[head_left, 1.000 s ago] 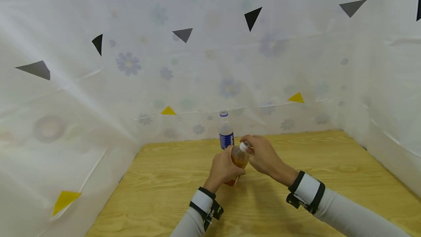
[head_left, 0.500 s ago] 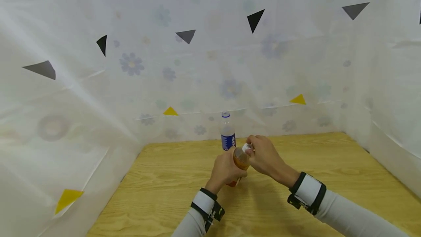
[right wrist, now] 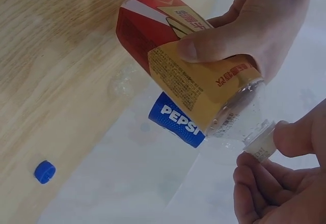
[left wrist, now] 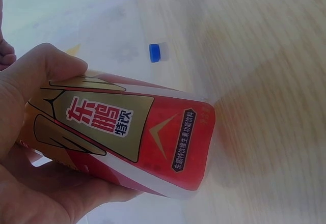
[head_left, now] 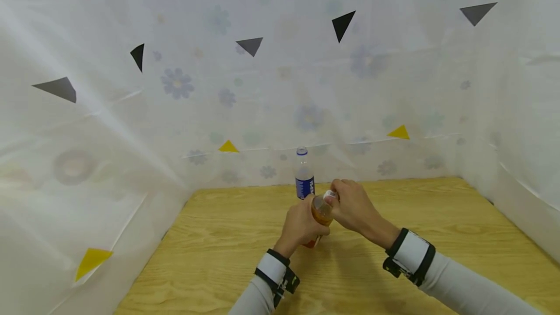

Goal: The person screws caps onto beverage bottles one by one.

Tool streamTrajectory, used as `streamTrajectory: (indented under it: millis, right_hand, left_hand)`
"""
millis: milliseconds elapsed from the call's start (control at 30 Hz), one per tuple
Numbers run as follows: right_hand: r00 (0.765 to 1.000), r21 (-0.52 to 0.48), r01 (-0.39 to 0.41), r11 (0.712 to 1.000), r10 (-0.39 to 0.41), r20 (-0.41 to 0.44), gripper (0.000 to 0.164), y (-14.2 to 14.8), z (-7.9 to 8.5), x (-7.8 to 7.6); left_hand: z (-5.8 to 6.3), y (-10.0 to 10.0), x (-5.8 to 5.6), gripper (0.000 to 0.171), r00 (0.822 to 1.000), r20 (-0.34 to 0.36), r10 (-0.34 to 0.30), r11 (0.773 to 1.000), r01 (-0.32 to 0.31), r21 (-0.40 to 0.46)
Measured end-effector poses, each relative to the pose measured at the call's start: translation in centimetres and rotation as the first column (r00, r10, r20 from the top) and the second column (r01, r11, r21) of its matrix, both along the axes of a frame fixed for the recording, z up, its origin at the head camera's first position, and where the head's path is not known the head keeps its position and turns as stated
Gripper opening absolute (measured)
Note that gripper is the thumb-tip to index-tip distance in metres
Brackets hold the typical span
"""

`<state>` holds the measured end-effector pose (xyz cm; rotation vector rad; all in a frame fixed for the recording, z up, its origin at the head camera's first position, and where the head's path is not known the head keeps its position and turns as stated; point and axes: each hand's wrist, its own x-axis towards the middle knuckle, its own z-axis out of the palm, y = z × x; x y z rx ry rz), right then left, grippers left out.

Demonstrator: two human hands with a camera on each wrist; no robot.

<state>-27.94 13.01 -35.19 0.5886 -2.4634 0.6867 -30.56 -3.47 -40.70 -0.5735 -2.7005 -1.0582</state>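
Observation:
My left hand grips the body of a drink bottle with a red and gold label, thumb on one side and fingers round the other. Amber liquid shows through its clear shoulder, and the bottle leans toward the right. Thumb and fingers of my right hand pinch the white cap at the bottle's neck. In the left wrist view the label faces the camera, while the cap is out of frame. Just behind the held bottle stands a clear Pepsi bottle with a blue label and an uncapped mouth.
A blue bottle cap lies on the wooden table, also visible in the left wrist view. White plastic sheeting with faint flowers and triangle stickers encloses the table at the back and sides.
My right fingers have turned slightly with the white cap, whose top now faces more toward the head camera. The left hand keeps its grip; the whole head view has shifted slightly.

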Motion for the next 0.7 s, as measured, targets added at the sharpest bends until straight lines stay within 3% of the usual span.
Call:
streamTrajectory:
  millis: [200, 700]
  right_hand:
    - [0.999, 0.011, 0.006, 1.000, -0.007, 0.049, 0.012, 0.09, 0.14, 0.07]
    - [0.987, 0.018, -0.067, 0.998, 0.064, 0.144, 0.036, -0.08, 0.67, 0.89]
  left_hand:
    - [0.05, 0.10, -0.04, 0.062, 1.000, 0.008, 0.007, 1.000, -0.007, 0.002]
    - [-0.02, -0.09, 0.07, 0.063, 1.000, 0.003, 0.021, 1.000, -0.021, -0.002]
